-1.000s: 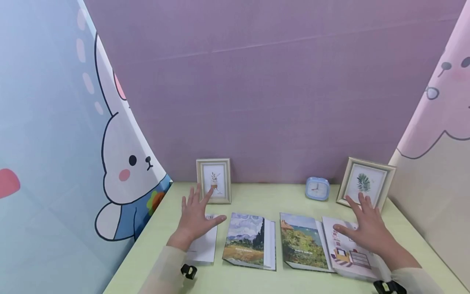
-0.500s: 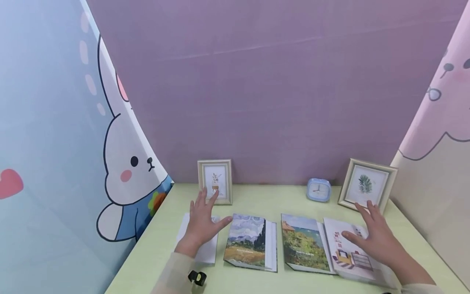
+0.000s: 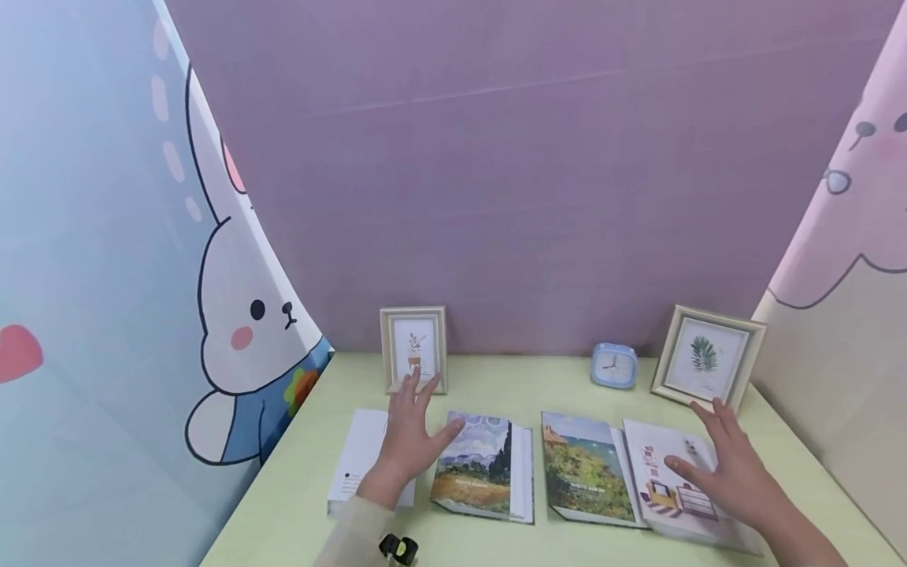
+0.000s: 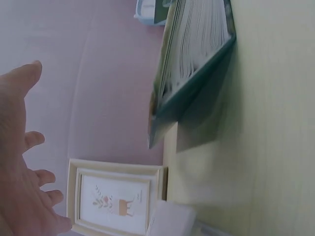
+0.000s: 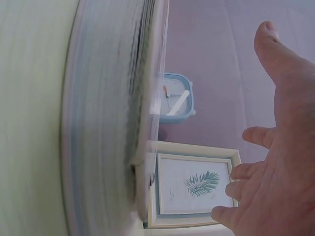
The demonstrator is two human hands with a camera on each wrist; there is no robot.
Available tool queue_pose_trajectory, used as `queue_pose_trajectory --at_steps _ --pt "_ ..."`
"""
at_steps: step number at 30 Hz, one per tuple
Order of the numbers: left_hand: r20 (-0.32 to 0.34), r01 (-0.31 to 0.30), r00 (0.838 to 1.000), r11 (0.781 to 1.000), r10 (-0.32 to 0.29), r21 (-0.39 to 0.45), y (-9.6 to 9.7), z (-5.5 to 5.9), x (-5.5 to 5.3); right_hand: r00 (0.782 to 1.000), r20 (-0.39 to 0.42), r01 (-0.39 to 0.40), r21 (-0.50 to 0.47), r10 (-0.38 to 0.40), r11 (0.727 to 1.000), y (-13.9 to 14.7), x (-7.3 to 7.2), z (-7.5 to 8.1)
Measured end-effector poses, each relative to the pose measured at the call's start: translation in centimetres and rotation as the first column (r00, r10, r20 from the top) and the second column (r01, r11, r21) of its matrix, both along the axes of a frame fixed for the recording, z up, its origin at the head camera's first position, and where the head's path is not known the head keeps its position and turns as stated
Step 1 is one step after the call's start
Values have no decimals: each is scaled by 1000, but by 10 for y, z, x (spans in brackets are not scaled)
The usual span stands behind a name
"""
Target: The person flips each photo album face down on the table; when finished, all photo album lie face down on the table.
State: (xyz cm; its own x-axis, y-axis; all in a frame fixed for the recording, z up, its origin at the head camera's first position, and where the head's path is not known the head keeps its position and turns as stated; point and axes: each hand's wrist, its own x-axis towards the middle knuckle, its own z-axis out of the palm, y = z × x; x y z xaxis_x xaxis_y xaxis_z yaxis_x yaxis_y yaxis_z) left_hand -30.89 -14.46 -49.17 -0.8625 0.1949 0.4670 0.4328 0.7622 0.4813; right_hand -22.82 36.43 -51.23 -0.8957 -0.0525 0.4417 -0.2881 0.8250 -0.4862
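My left hand [image 3: 409, 445] hovers with spread fingers over the gap between a white album [image 3: 350, 461] and a photo album with a wheat-field painting [image 3: 471, 476]. Nothing is in its grasp; the left wrist view shows the palm and fingers apart from the albums. On the other side my right hand [image 3: 737, 472] is held above an album with a furniture drawing on its cover [image 3: 662, 496], fingers extended and holding nothing. Left of that album, its edge touching or overlapped, lies a photo album with a garden-and-sea painting [image 3: 586, 468].
At the back stand a frame with a potted-plant print [image 3: 386, 346], a small blue clock [image 3: 613, 365] and a tilted frame with a leaf print [image 3: 666, 350]. Behind the pale green table [image 3: 510, 378] hangs a purple backdrop [image 3: 496, 197], with cartoon-printed sheets at both sides.
My left hand has shifted right, uncovering more of the white album. The right hand has moved slightly right and down, away from the leaf-print frame. The albums have stayed put.
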Motion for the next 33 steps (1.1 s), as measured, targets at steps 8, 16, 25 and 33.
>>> queue_pose_trajectory --at_steps 8,16,25,33 --pt "37 44 998 997 -46 65 20 -6 6 1000 -4 -28 -31 28 999 2 6 -4" --pt "140 154 974 972 -180 177 57 -8 18 999 -10 -42 -56 41 998 1 11 -6" --pt "208 267 930 946 -302 181 93 -2 37 999 -16 -44 -49 43 998 0 14 -5" --pt "246 313 898 923 -364 225 124 -3 47 998 -17 -54 -55 53 997 3 18 -8"
